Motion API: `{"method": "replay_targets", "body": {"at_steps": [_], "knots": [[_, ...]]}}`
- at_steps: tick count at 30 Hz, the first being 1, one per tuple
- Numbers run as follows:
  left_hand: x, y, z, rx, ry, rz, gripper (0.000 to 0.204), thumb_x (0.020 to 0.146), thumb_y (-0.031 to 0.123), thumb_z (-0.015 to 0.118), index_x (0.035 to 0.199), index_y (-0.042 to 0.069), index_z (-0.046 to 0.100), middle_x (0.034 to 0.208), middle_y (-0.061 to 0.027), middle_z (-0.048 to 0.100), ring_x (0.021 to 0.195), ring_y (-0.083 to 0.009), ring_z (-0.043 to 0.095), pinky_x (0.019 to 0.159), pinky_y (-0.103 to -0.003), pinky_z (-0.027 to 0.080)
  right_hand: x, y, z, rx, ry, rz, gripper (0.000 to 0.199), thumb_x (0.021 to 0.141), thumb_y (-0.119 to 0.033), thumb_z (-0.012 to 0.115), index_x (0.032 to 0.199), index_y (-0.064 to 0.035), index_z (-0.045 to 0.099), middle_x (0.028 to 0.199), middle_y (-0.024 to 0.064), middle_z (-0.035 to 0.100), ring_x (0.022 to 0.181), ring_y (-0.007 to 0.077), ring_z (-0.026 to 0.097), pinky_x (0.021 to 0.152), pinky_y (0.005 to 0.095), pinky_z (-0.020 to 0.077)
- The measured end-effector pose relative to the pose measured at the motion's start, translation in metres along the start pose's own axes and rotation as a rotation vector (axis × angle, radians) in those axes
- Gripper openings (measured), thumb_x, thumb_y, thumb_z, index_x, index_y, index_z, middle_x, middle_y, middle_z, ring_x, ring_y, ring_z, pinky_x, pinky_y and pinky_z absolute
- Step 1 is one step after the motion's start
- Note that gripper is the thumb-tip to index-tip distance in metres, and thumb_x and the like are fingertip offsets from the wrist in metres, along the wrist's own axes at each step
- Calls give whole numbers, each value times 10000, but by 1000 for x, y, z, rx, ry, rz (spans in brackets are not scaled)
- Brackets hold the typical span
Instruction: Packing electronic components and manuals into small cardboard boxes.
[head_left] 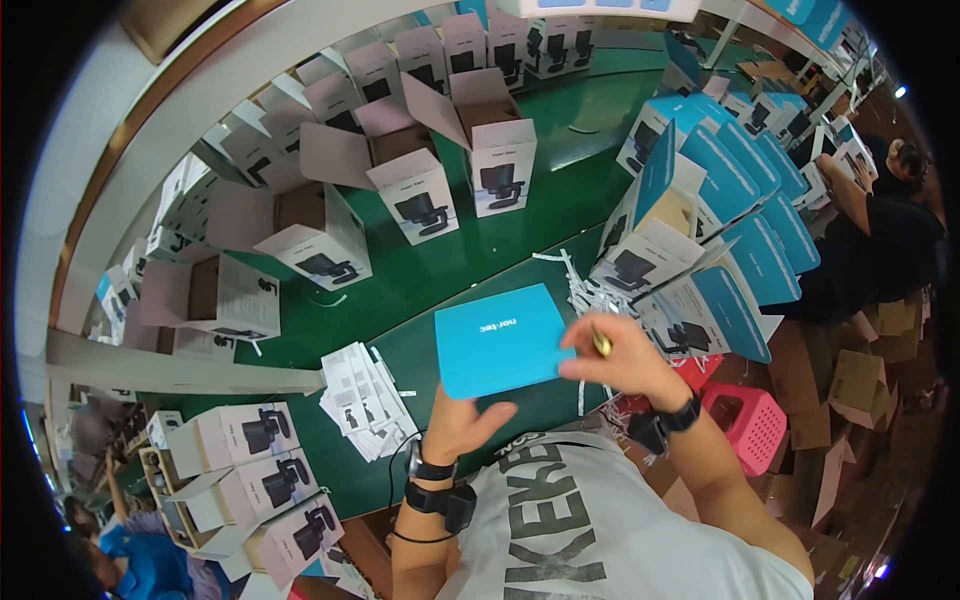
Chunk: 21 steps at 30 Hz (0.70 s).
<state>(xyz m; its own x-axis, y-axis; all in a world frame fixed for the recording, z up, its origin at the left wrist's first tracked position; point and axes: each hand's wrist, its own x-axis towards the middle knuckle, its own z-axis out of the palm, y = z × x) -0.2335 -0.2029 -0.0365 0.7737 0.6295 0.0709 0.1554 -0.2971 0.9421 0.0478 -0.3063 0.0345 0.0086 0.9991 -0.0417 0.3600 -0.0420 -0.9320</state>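
Note:
A flat bright-blue square box (pixel 497 340) lies tilted over the green table (pixel 430 270), just in front of me. My left hand (pixel 462 422) supports its near lower edge from below. My right hand (pixel 615 355) grips its right edge, and a small yellowish thing (pixel 602 344) shows between the fingers. Both wrists wear dark bands.
Several open white boxes (pixel 420 190) with a pictured black device stand across the table. A row of blue-lidded boxes (pixel 700 200) lines the right side. A stack of leaflets (pixel 362 400) lies left of my hands. A pink basket (pixel 750 425) sits lower right. Another person (pixel 880 240) works at far right.

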Motion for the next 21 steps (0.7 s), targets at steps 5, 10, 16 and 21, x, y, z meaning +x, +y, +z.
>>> {"method": "replay_targets", "body": {"at_steps": [5, 10, 16, 21], "knots": [[-1, -10, 23, 86, 392, 194, 467, 821, 218, 877, 1233, 60, 727, 1532, -200, 527, 1434, -417, 481, 1163, -520, 417, -22, 10, 23, 3, 205, -30, 331, 872, -34, 818, 1185, -42, 714, 893, 34, 664, 709, 117, 561, 645, 262, 464], [9, 13, 35, -636, 768, 163, 403, 787, 74, 893, 1169, 42, 767, 1540, -192, 523, 1422, -410, 508, 1173, -529, 435, -10, 26, 29, -218, 323, -251, 372, 837, -43, 841, 1197, -57, 748, 921, 92, 696, 747, 194, 633, 656, 304, 509], [2, -13, 7, 104, 392, 199, 523, 776, 35, 892, 1277, 88, 750, 1562, -197, 502, 1444, -412, 487, 1178, -504, 455, 0, 56, 47, -413, 571, -573, 423, 781, 22, 856, 1185, -70, 774, 982, 94, 698, 721, 201, 625, 624, 321, 511], [-3, -19, 0, 114, 273, 207, 585, 739, 104, 926, 1296, 110, 747, 1583, -203, 478, 1471, -427, 451, 1176, -544, 439, -18, 58, 59, -338, 610, -377, 443, 748, 50, 855, 1167, -72, 779, 1038, 86, 700, 714, 212, 636, 603, 316, 508]]}}
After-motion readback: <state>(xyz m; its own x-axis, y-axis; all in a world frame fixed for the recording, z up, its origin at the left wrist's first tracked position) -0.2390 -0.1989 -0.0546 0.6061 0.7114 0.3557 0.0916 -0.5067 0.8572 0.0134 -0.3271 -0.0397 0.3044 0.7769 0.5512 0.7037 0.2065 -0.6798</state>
